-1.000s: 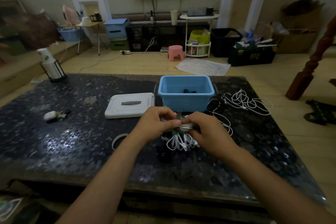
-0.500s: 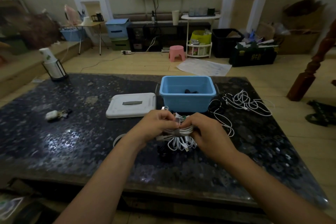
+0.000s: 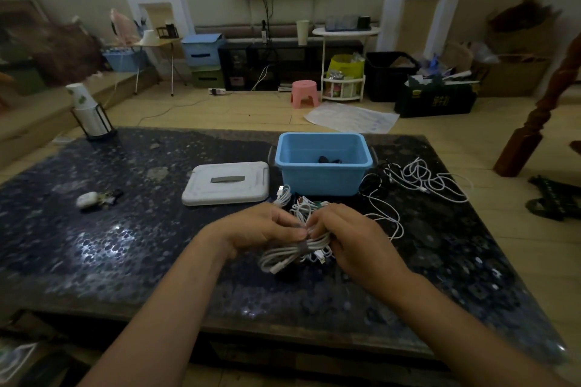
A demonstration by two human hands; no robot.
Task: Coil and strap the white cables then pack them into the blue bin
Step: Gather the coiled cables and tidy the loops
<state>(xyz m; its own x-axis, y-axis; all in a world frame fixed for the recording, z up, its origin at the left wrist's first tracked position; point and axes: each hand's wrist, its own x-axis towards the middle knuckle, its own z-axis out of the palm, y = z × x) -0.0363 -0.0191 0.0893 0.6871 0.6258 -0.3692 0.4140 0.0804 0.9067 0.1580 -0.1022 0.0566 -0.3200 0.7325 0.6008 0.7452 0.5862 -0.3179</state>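
Still loose, the coil [image 3: 297,253] sits between the left hand [image 3: 262,229] and right hand [image 3: 349,237], both gripping it at the strap [image 3: 302,247], which could slip and unwind before the bin [image 3: 322,177] beyond.

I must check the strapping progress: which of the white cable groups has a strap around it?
The bundle held by both hands, left hand and right hand: a grey strap wraps it. The cables right of the bin lie loose.
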